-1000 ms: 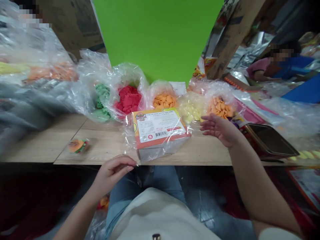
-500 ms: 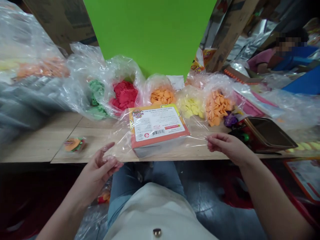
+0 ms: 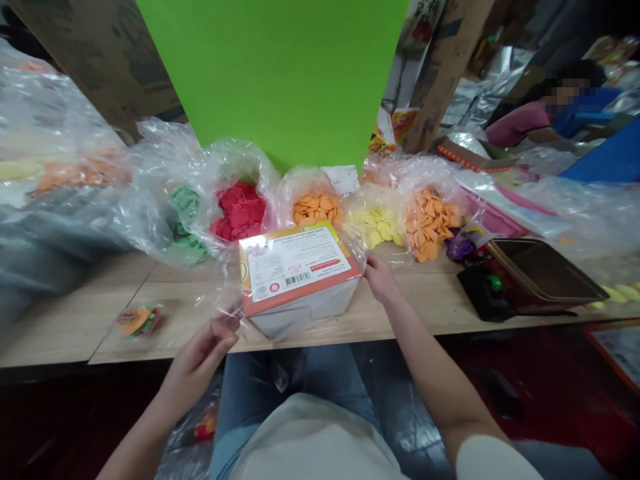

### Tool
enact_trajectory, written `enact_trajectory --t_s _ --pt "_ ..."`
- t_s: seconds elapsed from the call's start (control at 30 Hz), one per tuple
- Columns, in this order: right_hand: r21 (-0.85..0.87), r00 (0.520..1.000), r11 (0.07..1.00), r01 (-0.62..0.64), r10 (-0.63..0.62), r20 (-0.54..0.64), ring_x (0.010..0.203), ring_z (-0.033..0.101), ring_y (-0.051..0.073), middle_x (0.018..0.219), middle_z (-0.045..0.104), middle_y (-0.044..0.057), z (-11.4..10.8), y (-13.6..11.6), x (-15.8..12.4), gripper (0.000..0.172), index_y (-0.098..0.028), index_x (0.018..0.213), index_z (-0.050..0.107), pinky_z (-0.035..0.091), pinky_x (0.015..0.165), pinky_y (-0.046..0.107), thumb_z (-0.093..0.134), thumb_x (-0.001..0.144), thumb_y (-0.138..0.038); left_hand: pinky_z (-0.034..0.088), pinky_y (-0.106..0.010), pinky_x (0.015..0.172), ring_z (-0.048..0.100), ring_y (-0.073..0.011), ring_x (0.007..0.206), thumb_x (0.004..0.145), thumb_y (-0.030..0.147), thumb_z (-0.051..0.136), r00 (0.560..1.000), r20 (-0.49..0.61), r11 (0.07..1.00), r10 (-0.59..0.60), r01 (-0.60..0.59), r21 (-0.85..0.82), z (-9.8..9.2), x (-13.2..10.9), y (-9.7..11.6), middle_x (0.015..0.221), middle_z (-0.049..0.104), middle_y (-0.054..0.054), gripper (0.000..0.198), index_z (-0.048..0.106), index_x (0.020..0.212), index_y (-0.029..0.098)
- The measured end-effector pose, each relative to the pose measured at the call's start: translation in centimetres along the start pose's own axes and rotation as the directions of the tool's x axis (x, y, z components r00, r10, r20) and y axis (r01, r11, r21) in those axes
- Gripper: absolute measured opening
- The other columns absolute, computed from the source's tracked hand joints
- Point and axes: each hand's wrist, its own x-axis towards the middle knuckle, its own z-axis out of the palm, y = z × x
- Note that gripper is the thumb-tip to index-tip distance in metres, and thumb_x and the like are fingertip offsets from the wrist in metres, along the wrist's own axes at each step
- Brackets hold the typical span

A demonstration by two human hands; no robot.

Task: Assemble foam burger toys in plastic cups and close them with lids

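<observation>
A printed cardboard box (image 3: 300,267) with a white label and barcode on top sits at the table's front edge, inside a loose clear plastic bag (image 3: 213,293). My left hand (image 3: 205,350) is at the box's lower left corner, fingers closed on the film there. Against the right side of the box, my right hand (image 3: 381,277) has its fingertips closed on the plastic near the corner; they are partly hidden. To the left lies a small wrapped toy burger (image 3: 136,321).
Behind the box stand open bags of green (image 3: 186,203), red (image 3: 241,212), orange (image 3: 316,208) and yellow pieces (image 3: 377,227). A dark tray-like container (image 3: 550,273) and a black tape dispenser (image 3: 483,293) are at right. A green panel (image 3: 280,80) rises behind. A person (image 3: 530,123) sits far right.
My right hand has moved left and in, from the stretched film end to the box's right side. The left hand has come closer to the box, its spread fingers now closed. The view has shifted.
</observation>
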Motion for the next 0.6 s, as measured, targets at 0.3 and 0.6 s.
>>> enact_trajectory --t_s 0.3,0.6 --pt "-0.066 0.995 0.998 0.014 -0.021 -0.096 0.081 0.061 0.020 0.090 0.068 0.004 5.4 -0.1 3.1 0.035 -0.018 0.090 0.059 0.048 0.071 0.032 0.064 0.062 -0.039 0.043 -0.026 0.071 0.053 -0.0160 0.077 0.085 0.030 0.044 0.999 -0.033 0.998 0.015 -0.013 0.066 0.2 -0.8 -0.6 0.071 0.051 -0.001 0.013 0.047 0.076 0.020" --pt "-0.149 0.985 0.973 -0.173 0.172 -0.024 0.084 0.063 0.023 0.087 0.069 0.004 5.1 -5.4 -0.1 0.045 -0.021 0.089 0.067 0.049 0.076 0.037 0.052 0.072 -0.059 0.046 -0.031 0.077 0.059 -0.0203 0.084 0.077 0.034 0.056 0.995 -0.077 0.996 -0.066 0.061 -0.067 0.0 -0.4 -0.7 0.083 0.065 -0.005 0.016 0.060 0.075 0.019"
